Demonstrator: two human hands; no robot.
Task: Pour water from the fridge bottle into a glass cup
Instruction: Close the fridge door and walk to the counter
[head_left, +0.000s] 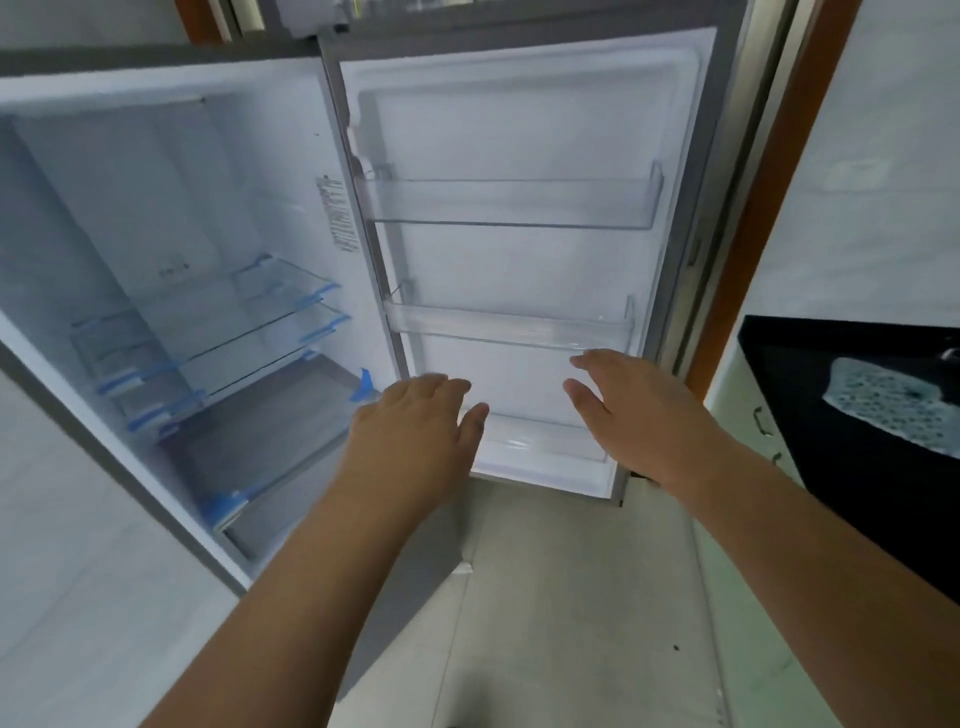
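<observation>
The fridge stands open in front of me, its door swung fully to the right. The door carries clear bins: an upper one, a middle one and a low one. No bottle and no glass cup show anywhere in view. My left hand reaches out flat, fingers apart, before the door's lower left edge. My right hand is stretched out just under the middle bin, fingers spread. Neither hand holds anything.
Inside the fridge are glass shelves with blue clips and a grey drawer. A black countertop with a pale spongy cloth lies at the right, over white cabinet doors. Light floor tiles run below.
</observation>
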